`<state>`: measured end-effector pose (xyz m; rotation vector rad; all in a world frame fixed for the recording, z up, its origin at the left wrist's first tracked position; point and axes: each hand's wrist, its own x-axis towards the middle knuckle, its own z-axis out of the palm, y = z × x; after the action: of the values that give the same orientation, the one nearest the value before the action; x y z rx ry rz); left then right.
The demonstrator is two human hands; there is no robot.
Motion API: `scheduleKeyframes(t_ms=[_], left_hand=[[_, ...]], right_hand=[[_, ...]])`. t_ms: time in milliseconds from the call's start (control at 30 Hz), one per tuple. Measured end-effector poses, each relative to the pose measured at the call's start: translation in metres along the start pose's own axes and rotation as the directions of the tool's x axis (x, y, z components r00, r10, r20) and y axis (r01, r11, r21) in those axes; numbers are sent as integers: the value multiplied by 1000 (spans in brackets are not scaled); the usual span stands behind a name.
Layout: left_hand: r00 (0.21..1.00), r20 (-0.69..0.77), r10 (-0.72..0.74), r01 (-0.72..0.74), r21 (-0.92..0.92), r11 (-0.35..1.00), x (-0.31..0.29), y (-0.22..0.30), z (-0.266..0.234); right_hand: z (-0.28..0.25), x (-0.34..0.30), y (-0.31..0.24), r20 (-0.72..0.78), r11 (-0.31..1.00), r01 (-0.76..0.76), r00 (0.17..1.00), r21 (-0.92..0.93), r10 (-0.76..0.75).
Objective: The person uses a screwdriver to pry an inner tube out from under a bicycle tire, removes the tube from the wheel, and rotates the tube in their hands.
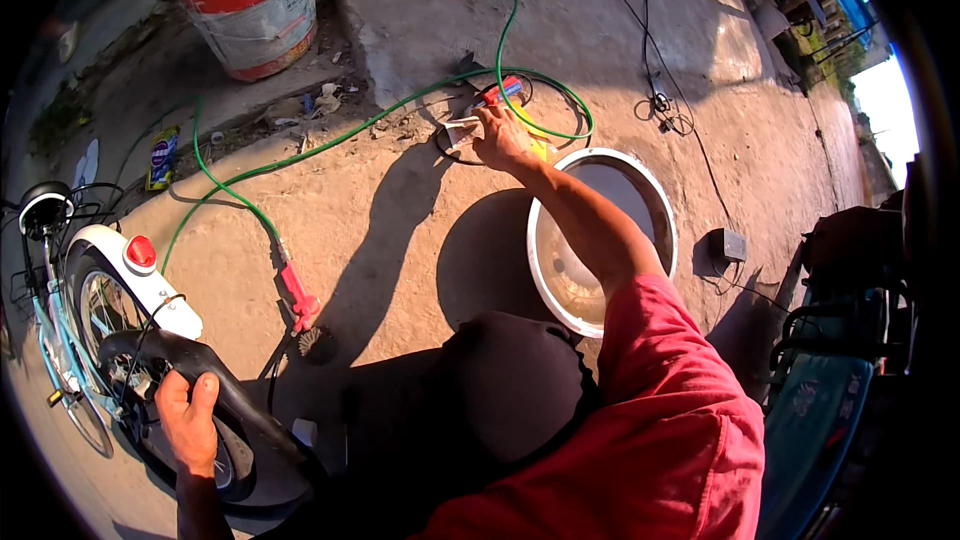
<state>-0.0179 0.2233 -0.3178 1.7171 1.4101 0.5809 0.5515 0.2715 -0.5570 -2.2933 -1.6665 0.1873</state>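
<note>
At the lower left, my left hand (188, 420) is closed round a thick black inner tube (235, 395), thumb uppermost. The tube lies alongside the rear wheel of a light blue bicycle (62, 325) with a white mudguard (165, 295) and red reflector (140, 253). My right arm stretches forward over a round white-rimmed basin (533, 265) of water. My right hand (505, 140) reaches, fingers apart, over small items on the ground, among them a red-and-blue item (503, 90) and a yellow one (540, 148). What its fingertips touch is partly hidden.
A green hose (370, 123) loops across the ground to a red air-gun-like tool (298, 295). A red-and-white bucket (250, 15) stands far left, near a blue-and-yellow packet (162, 158). Black cables run to a small black box (727, 244). A dark teal case-like object (815, 420) is at the right.
</note>
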Motion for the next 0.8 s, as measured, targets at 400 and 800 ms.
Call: scheduleKeyframes(t_ms=[400, 800], left_hand=[[999, 32, 13, -15, 65, 998, 3, 5, -1], [1000, 9, 0, 0, 14, 1000, 2, -2, 0]], right_hand=[[25, 8, 31, 90, 984, 7, 996, -180, 9], [-7, 27, 51, -101, 993, -103, 990, -63, 96]])
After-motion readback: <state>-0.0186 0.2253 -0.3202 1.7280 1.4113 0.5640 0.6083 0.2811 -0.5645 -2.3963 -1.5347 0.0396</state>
